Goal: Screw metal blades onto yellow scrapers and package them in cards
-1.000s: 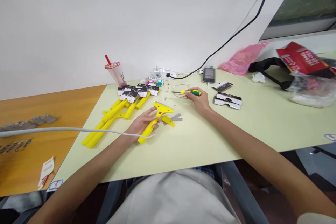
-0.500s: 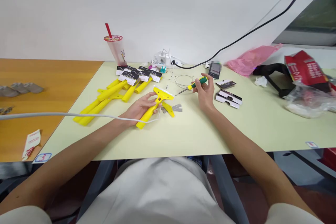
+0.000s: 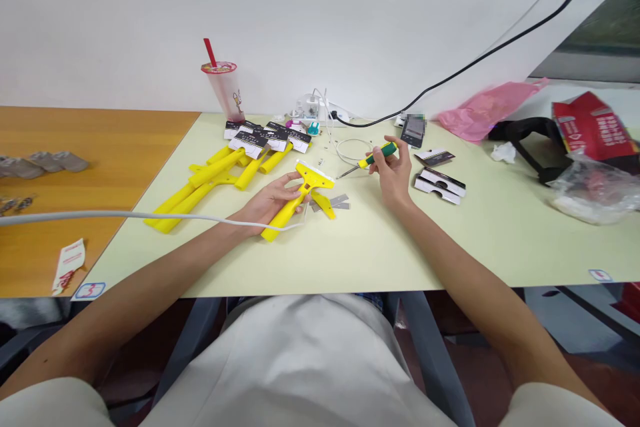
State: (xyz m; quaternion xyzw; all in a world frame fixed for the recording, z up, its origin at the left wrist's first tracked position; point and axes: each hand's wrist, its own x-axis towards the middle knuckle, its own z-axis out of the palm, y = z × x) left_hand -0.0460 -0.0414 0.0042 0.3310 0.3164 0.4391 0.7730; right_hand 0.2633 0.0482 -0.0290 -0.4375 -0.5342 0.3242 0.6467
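My left hand [image 3: 275, 201] is closed around the handle of a yellow scraper [image 3: 287, 212], its wide head tilted up and to the right. Between the fingers of my right hand [image 3: 394, 173] is a screwdriver [image 3: 381, 154] with a green and yellow handle. Its metal tip points left, close to the right corner of the scraper head; contact cannot be made out. Under the scraper lie a loose yellow plastic piece [image 3: 323, 204] and flat grey blades [image 3: 341, 201]. Left of them, several yellow scrapers [image 3: 200, 190] with black-and-white card labels [image 3: 249, 143] are piled together.
A cup with a red straw [image 3: 225, 90] stands at the back by a power strip [image 3: 320, 109]. A phone [image 3: 413, 130] and folded cards [image 3: 440, 185] lie right of my right hand. Farther right are a pink bag [image 3: 490, 110] and a red package [image 3: 593, 125]. A white cable [image 3: 150, 215] crosses at left.
The whole view has shifted slightly. My hands keep the same holds, and the screwdriver tip stays near the scraper head's right corner.
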